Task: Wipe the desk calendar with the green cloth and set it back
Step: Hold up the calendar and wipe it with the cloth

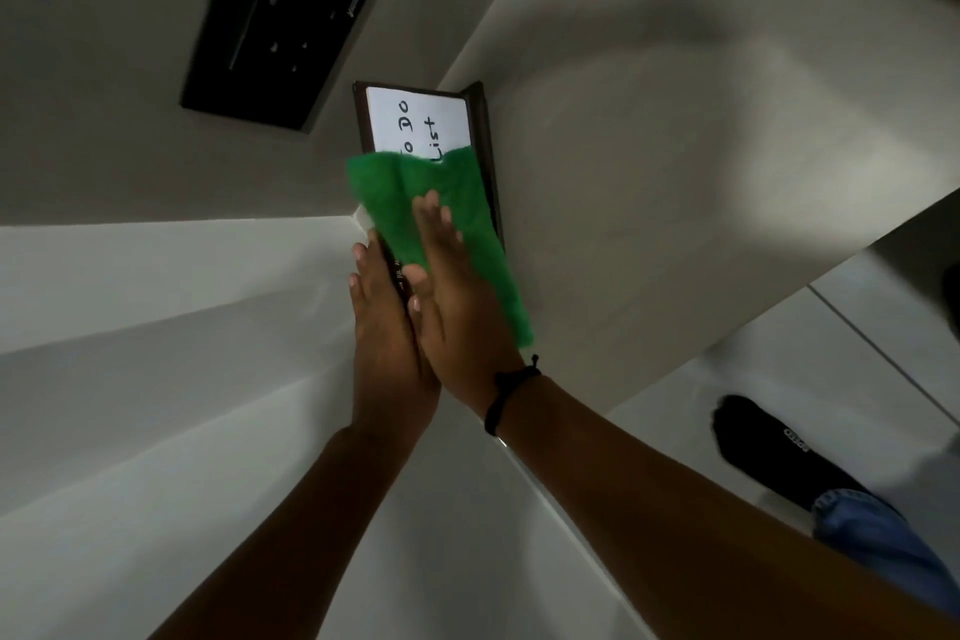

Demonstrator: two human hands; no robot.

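The right hand [447,307] presses the green cloth [441,213] flat-fingered against the desk calendar [415,120], whose near edge the left hand [384,327] grips.

Count on inspection: two hands, left hand [387,327] and right hand [452,307]. One green cloth [441,203]. One desk calendar [423,120]. One black wristband [506,392]. One black panel [291,10]. One shoe [774,447], possibly a sock.

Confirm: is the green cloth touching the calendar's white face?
Touching. The head view shows the right hand pressing the green cloth flat over the desk calendar, covering its lettering.
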